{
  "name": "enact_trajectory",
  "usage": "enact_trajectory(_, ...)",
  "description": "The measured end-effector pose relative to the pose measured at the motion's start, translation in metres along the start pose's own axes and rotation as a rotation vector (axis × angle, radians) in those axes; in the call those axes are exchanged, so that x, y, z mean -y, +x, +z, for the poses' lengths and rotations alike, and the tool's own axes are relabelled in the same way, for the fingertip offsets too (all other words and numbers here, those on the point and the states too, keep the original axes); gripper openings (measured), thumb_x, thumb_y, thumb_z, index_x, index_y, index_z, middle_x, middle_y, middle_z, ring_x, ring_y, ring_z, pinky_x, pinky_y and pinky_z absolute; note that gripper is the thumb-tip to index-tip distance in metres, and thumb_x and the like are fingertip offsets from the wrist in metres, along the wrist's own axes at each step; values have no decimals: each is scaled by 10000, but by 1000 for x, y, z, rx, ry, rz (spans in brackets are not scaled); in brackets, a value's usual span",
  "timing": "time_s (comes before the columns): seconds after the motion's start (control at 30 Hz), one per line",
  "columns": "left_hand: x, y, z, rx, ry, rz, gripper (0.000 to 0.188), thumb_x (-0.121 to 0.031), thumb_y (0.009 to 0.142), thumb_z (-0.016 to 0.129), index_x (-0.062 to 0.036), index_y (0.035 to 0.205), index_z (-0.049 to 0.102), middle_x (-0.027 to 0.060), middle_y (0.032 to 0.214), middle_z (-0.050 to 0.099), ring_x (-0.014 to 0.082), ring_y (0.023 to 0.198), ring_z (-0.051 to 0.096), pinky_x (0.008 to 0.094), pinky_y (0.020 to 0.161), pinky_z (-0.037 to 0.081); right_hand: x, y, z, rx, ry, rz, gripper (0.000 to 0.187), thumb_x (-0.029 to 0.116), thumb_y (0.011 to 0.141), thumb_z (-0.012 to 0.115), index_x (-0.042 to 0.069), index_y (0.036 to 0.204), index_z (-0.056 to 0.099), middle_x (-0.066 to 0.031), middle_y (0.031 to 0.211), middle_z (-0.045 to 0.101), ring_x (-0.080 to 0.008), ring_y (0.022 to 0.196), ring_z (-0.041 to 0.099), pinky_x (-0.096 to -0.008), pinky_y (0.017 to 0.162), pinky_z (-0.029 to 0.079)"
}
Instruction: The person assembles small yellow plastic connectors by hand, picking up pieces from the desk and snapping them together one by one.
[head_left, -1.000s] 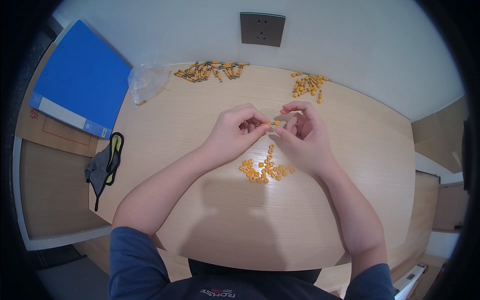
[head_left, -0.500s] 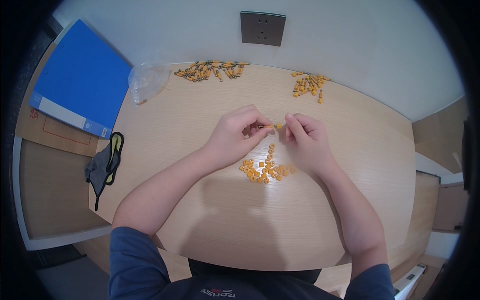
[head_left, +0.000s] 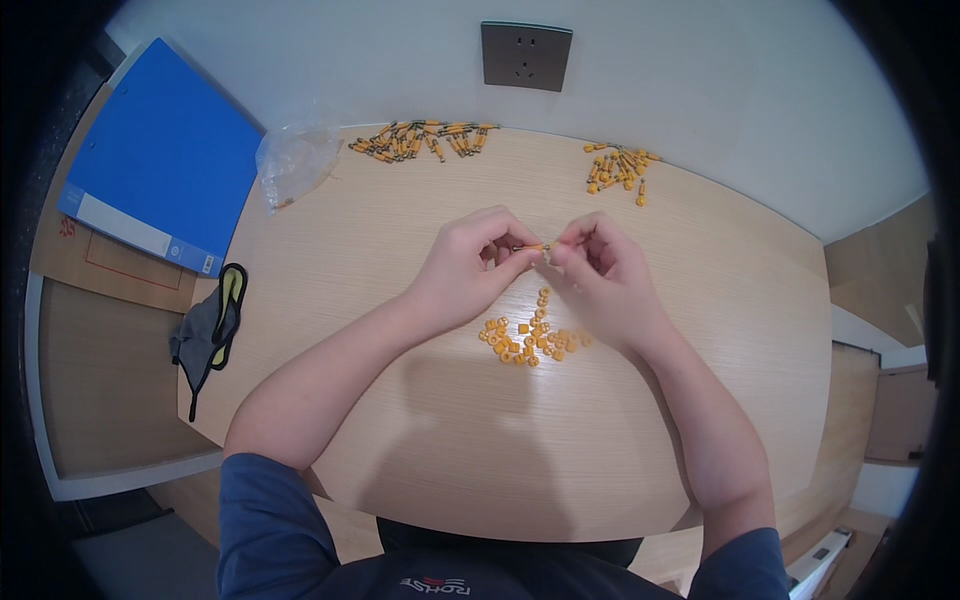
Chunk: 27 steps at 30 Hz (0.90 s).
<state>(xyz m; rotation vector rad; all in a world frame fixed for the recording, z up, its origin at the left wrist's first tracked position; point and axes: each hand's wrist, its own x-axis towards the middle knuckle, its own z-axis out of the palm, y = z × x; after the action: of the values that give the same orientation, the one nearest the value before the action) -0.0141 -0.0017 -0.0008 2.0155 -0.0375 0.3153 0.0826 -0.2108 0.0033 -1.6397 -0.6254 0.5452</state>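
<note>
My left hand (head_left: 465,258) pinches a thin yellow-and-metal rod (head_left: 529,248) between thumb and fingertips, above the middle of the table. The rod lies roughly level, its right end reaching my right hand (head_left: 608,272). There my right thumb and fingers close around the small yellow cap at that end, mostly covering it. Just below both hands, loose yellow caps (head_left: 523,329) with holes through them are scattered in a small heap. My right hand and wrist hang close to the heap's right side.
Similar rods without caps (head_left: 410,148) lie at the table's back edge, with capped rods (head_left: 622,165) farther right. A clear plastic bag (head_left: 295,165), a blue binder (head_left: 165,150) and a grey-black cloth item (head_left: 208,328) line the left side. A socket (head_left: 526,56) sits on the wall.
My right hand has moved slightly up and left, closing onto the capped end of the rod, which showed uncovered before. My left hand has barely moved.
</note>
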Motion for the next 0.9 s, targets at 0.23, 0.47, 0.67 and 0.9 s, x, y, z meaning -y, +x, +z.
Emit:
enact_trajectory(0.23, -1, -1, 1, 36, 9, 34, 97, -107, 1052, 853, -25, 1064, 802, 20, 956, 717, 72, 761, 593, 265, 686, 504, -6, 1, -2, 46, -34, 15, 254, 175, 1173, 697, -17, 1015, 749, 22, 808, 635, -55, 769, 524, -266, 683, 458)
enact_trajectory(0.47, 3, -2, 1, 53, 6, 83, 78, -84, 1053, 844, -25, 1069, 796, 22, 943, 706, 79, 750, 587, 276, 673, 499, -8, 1, -4, 89, -190, -82, 386, 244, 1207, 641, -3, 913, 681, -12, 747, 613, -70, 703, 514, -292, 639, 451)
enact_trajectory(0.67, 4, -4, 2, 39, 105, 231, 82, -34, 1028, 846, -31, 1076, 780, 53, 918, 685, 118, 724, 588, 304, 646, 479, -7, -1, -2, 117, -144, 13, 494, 272, 1240, 571, 19, 816, 591, 9, 641, 540, -85, 574, 460, -313, 564, 425)
enact_trajectory(0.9, 1, -5, 4, 6, 148, 279, 91, -42, 1026, 852, -29, 1082, 782, 44, 925, 682, 119, 736, 587, 304, 641, 476, -16, 2, -3, 93, -74, 14, 393, 247, 1217, 623, 17, 900, 655, 20, 730, 601, -56, 658, 518, -285, 608, 445)
